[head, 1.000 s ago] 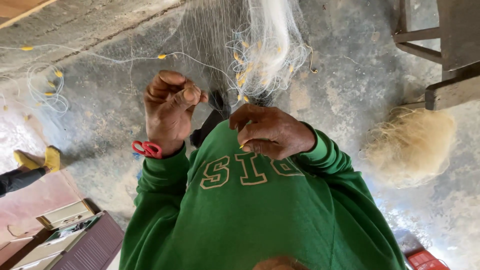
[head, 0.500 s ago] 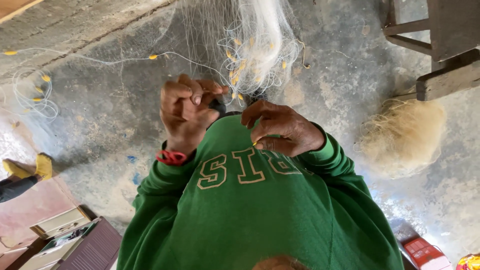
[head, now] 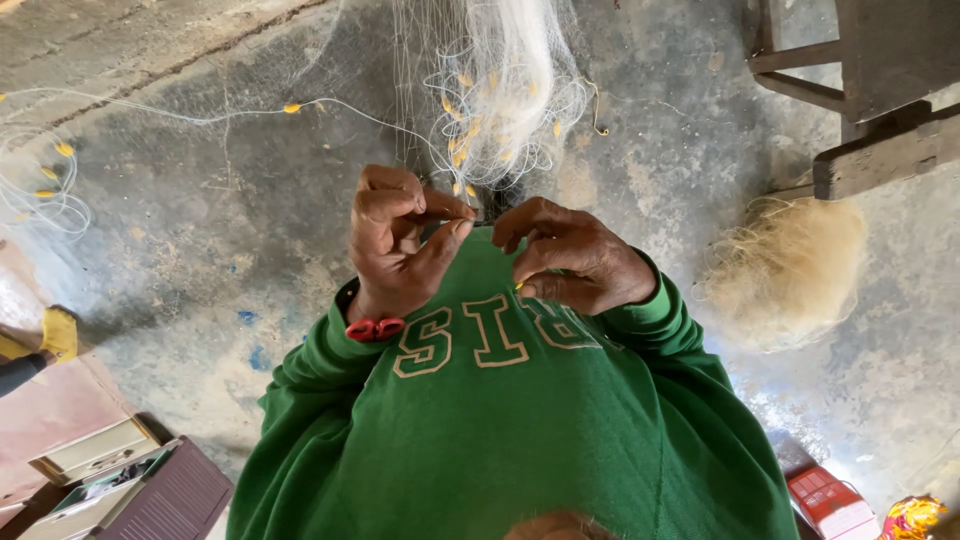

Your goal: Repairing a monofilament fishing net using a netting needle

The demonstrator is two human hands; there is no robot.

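I'm looking straight down over a green sweatshirt (head: 520, 430) at both hands, raised close in front of the chest. The fishing net (head: 500, 90), fine white mesh w/ small yellow floats, hangs bunched at the far centre and trails a line off to the far left across the concrete floor (head: 230, 230).

Left hand (head: 400, 245): fingers curled tight, thumb pressed up vs. the forefinger in a pinch. Something thin seems caught in that pinch, prob. a strand of the net, but it's too fine for me to be sure. Small red-handled scissors (head: 374, 329) hang at the wrist side of that hand, loops showing below the palm.

Right hand (head: 570, 262): half closed, fingers bent inward toward the left, tips near the net's lower end. Can't tell if it actually grips a strand.

What's changed: a sec ago the left hand was held higher and further left, apart from the right. Now the two have closed in, fingertips nearly meeting right under the bunched mesh. I read that as fine knot or mesh work in hand, not cutting, since the scissors dangle unused.

Around: pale fibre bundle (head: 785, 270) on the floor right, wooden bench (head: 870, 90) far right, red packet (head: 830, 500) near right.
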